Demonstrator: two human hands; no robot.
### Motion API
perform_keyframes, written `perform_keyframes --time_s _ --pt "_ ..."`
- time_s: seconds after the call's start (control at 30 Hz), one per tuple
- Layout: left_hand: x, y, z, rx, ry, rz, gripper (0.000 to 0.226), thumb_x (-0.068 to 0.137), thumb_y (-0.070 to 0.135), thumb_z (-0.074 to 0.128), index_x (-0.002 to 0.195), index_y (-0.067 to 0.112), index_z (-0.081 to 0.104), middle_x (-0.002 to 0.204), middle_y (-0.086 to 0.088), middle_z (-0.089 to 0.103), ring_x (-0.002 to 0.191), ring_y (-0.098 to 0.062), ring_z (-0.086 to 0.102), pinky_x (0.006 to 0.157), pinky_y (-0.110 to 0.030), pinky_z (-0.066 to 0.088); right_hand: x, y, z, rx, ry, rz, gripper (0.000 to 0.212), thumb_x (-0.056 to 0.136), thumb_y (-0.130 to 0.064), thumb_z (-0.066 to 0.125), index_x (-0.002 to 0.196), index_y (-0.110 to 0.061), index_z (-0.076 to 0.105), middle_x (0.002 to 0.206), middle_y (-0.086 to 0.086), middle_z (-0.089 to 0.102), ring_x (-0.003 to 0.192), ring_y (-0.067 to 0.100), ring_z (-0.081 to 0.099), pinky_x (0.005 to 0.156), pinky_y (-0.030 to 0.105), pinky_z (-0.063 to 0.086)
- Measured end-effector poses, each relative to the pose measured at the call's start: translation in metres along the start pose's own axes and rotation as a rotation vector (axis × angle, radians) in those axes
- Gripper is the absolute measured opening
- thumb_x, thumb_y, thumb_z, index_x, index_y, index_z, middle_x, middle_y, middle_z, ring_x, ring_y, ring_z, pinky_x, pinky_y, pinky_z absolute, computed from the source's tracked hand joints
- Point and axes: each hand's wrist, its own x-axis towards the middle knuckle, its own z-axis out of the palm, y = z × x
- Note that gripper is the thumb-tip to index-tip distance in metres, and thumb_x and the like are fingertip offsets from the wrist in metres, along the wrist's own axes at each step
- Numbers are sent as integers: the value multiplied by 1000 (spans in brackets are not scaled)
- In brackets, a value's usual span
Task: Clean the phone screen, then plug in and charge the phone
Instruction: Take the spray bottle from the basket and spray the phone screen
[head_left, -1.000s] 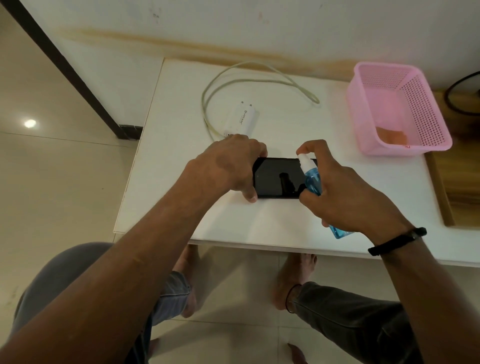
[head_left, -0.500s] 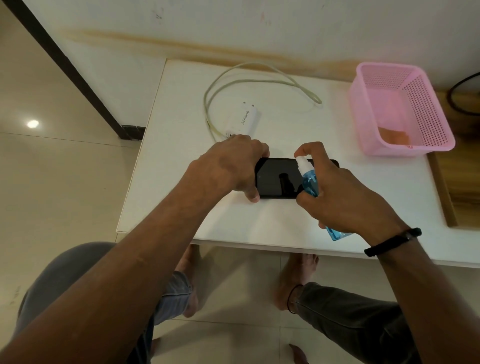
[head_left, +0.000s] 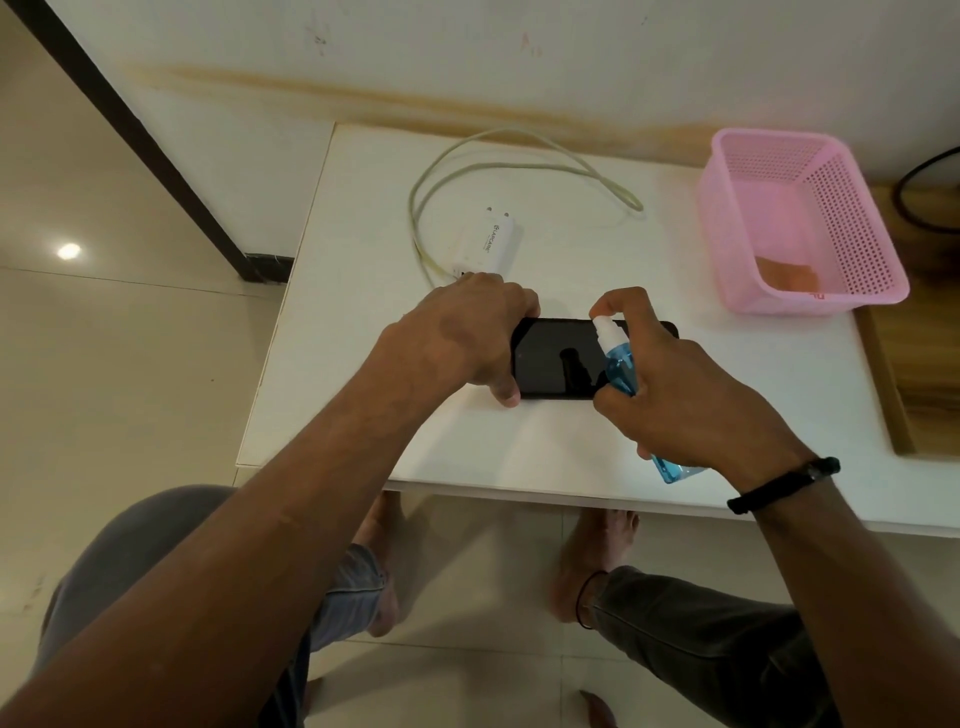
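Observation:
A black phone (head_left: 556, 358) lies flat, screen up, on the white table (head_left: 363, 364). My left hand (head_left: 462, 338) grips the phone's left end, thumb on its near edge. My right hand (head_left: 675, 395) holds a small blue spray bottle (head_left: 621, 366) tilted over the phone's right half, the index finger resting on its white nozzle. A white charger plug (head_left: 485, 241) with a looped pale cable (head_left: 519, 156) lies just beyond the phone, close to my left knuckles.
A pink perforated basket (head_left: 841, 218) holding an orange cloth (head_left: 787, 273) stands at the table's back right. A wooden surface (head_left: 930, 374) adjoins the table's right side. The wall runs right behind the table. My knees and bare feet are under the front edge.
The right hand and spray bottle have shifted slightly left over the screen. The left hand keeps its hold on the phone.

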Motion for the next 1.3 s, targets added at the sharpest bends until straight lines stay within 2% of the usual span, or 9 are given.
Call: perform_keyframes --time_s 0.13,0.33,0.43,0.57,0.67,0.8,1.0,1.17,1.3 --pt "0 0 -1 4 -3 2 83 61 39 95 132 25 56 90 8 47 102 -22 55 85 -40 53 0 0 1 -4 7 -11 55 96 -20 62 134 -35 25 85 1 56 52 20 65 56 33 61" --pt "-1 1 -1 13 -8 3 85 61 39 95 134 25 55 99 5 51 104 -21 55 88 -41 53 0 2 4 -10 28 -35 60 94 -17 64 138 -34 26 91 1 56 56 17 61 55 26 55" --pt "-1 1 -1 10 -12 0 85 61 40 94 134 26 55 98 5 51 105 -22 56 86 -40 53 3 2 5 60 85 -34 63 93 -32 69 136 -37 24 103 5 57 59 15 64 56 23 55" --pt "-2 0 -1 8 -2 -1 86 59 41 95 135 27 55 90 8 46 99 -20 53 85 -40 53 6 -4 -1 376 163 106 53 91 -70 47 125 -30 42 88 7 63 54 16 66 51 26 56" --pt "-2 0 0 14 -5 -3 87 59 41 95 136 27 55 95 6 48 103 -21 55 87 -42 54 6 -10 -8 771 147 281 68 95 -74 30 98 -13 60 76 15 66 55 23 64 57 35 58" --pt "-4 0 0 19 -14 -6 88 60 41 94 137 27 54 98 6 48 106 -23 58 89 -44 55 -2 -9 -14 1061 46 377 63 98 -69 34 84 -12 57 65 13 63 51 25 58 55 33 50" --pt "-4 1 0 27 -11 -7 86 62 42 93 137 26 53 104 3 48 112 -25 57 88 -42 53 1 -6 -9 931 -39 420 69 92 -76 36 68 -14 53 57 9 56 47 22 50 53 30 47" --pt "-1 -2 4 31 0 -23 87 61 45 93 135 23 55 111 -1 54 112 -26 57 81 -40 53 10 -6 5 520 164 374 59 93 -64 37 69 -12 51 54 9 52 42 20 47 48 30 47" --pt "0 -2 5 35 7 -20 85 60 45 93 134 23 56 113 -2 57 112 -27 57 82 -40 52 17 -6 20 393 255 295 57 89 -61 38 63 -12 51 51 8 50 35 20 46 48 31 47"
